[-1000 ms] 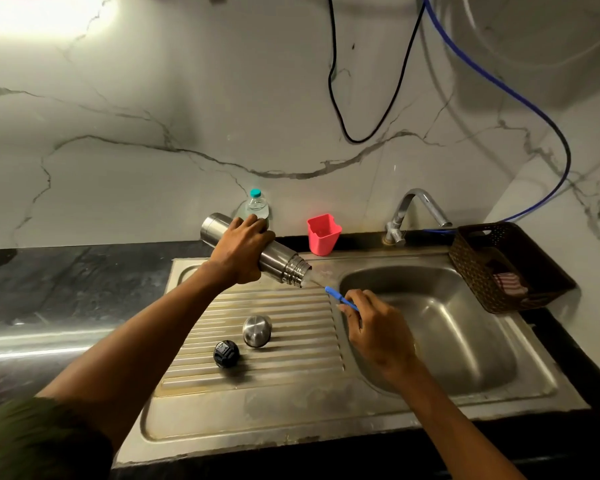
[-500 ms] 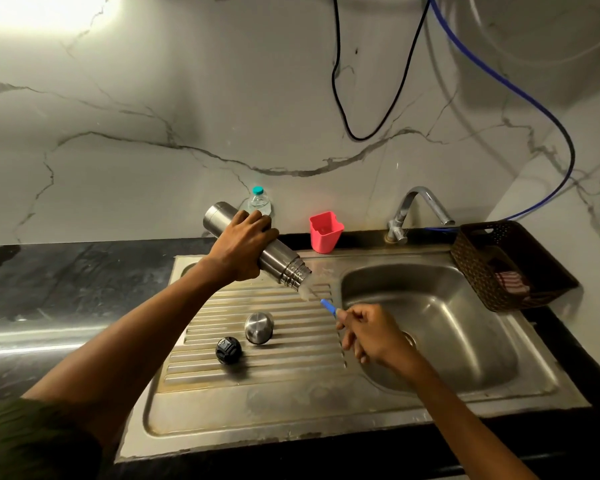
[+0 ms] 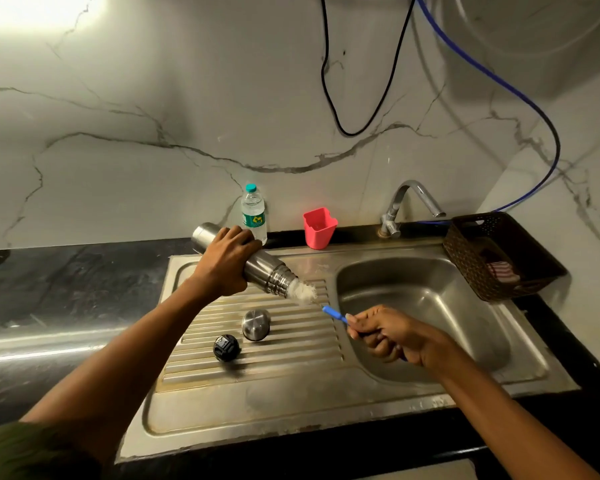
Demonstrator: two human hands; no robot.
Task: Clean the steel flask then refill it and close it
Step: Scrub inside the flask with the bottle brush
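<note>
Brush [image 3: 305,292] bristles now emerge from tilted flask [image 3: 257,262] (right hand [image 3: 388,336] pulling).

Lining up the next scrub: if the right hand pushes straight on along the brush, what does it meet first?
Probably the flask mouth: the right hand aims the brush up-left, its bristles already at the opening. Depth is unclear.

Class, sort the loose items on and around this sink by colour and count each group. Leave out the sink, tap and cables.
Steel: 2, flask, steel cap
Black: 1, stopper
Blue: 1, brush
Red: 1, cup
Clear: 1, water bottle
Brown: 1, basket
Total: 7
</note>
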